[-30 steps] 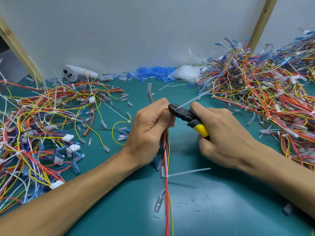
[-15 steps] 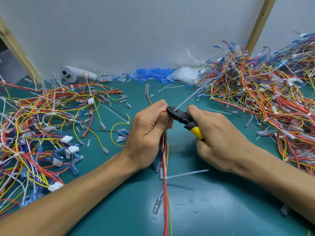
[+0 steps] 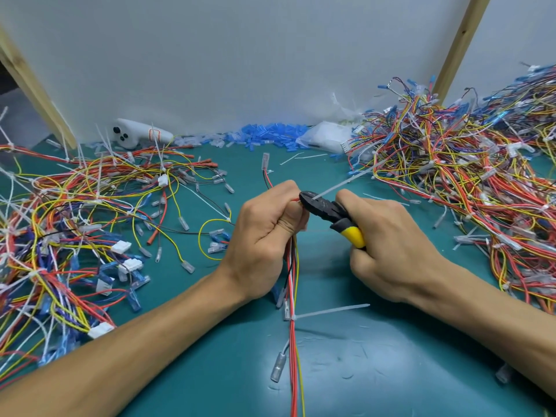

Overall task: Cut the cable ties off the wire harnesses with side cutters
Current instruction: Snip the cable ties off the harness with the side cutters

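Left hand (image 3: 264,236) fisted on harness (image 3: 291,284) mid-frame; right hand (image 3: 391,245) gripped side cutters (image 3: 328,210), nose at cable tie (image 3: 346,182). Wire piles (image 3: 469,188) crowded tabletop (image 3: 376,356) left and right.

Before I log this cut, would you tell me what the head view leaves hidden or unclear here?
- Where the side cutters bite: the left hand covers the blade tips, so whether the cable tie is severed is unknowable.
- The held harness: the fist hides its gripped stretch, and the bottom edge cuts off its lower end.
- Cutter handles: buried in the right hand.
- Wire piles: cropped by both side edges.
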Available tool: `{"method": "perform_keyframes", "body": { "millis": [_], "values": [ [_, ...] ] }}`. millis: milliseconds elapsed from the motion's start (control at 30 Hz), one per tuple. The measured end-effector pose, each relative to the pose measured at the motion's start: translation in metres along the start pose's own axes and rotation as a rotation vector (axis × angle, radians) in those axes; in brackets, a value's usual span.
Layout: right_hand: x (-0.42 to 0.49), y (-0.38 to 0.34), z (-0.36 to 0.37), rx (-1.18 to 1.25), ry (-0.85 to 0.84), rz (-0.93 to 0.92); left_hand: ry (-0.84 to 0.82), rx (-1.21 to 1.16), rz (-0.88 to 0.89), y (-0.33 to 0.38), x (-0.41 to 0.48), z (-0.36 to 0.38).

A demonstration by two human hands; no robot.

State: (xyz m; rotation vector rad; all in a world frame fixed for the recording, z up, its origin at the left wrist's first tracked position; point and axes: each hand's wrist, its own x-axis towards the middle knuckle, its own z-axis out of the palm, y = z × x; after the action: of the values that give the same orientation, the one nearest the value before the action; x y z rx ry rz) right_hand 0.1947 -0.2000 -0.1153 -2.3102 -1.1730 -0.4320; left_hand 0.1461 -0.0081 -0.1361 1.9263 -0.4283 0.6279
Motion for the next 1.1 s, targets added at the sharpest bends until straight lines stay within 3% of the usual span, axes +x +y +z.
{"method": "perform_keyframes", "body": {
  "millis": [233, 600, 1100],
  "values": [
    [0.003, 0.002, -0.007, -0.147, 0.062, 0.016, 0.030, 0.022, 0.044, 0.002, 0.000, 0.001],
    [0.002, 0.002, 0.000, 0.006, -0.004, 0.001, 0.039, 0.048, 0.083, 0.003, -0.001, -0.001],
    [0.000, 0.007, 0.003, 0.017, 0.066, -0.040, 0.006, 0.057, 0.088, 0.004, -0.002, 0.000]
  ]
}}
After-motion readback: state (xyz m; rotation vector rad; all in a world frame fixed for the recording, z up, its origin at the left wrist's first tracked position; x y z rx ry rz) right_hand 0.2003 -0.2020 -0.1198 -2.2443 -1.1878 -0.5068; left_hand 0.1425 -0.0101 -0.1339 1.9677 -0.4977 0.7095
